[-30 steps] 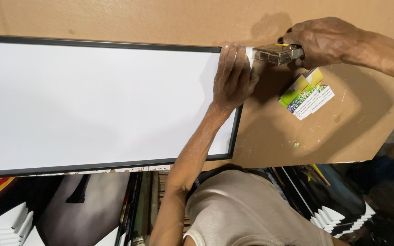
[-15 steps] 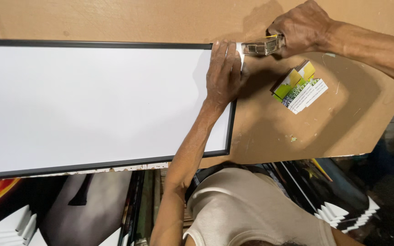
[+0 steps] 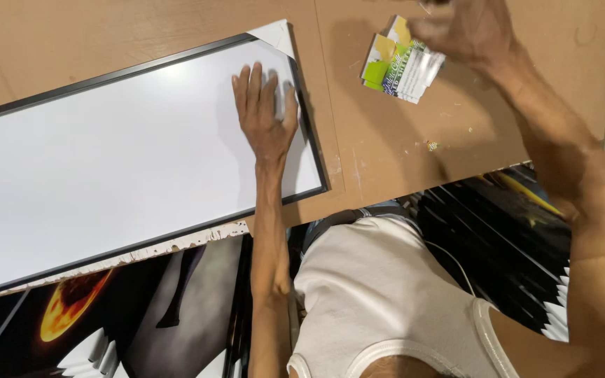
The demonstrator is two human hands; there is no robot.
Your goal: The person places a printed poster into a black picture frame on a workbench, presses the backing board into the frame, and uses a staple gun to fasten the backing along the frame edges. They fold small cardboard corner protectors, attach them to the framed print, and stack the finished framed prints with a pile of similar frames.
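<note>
A large white panel (image 3: pixel 120 161) in a thin black frame (image 3: pixel 314 150) lies tilted on a brown work board (image 3: pixel 400 147). My left hand (image 3: pixel 264 112) rests flat on the panel near its right end, fingers spread, holding nothing. A white corner piece (image 3: pixel 276 33) sticks out at the frame's upper right corner. My right hand (image 3: pixel 460 31) is blurred at the top edge, fingers curled, just above a small green, yellow and white packet stack (image 3: pixel 399 64). What it holds is hidden.
Below the board's near edge lie dark printed pictures, one with an orange glow (image 3: pixel 71 315). More dark prints and white-edged frames are stacked at the right (image 3: pixel 505 238). My white vest (image 3: pixel 379 294) fills the bottom centre.
The view has shifted and the frame now looks tilted. My left hand slid from the frame's corner down onto the panel. My right hand lifted away to above the packet stack; the metal tool is out of sight.
</note>
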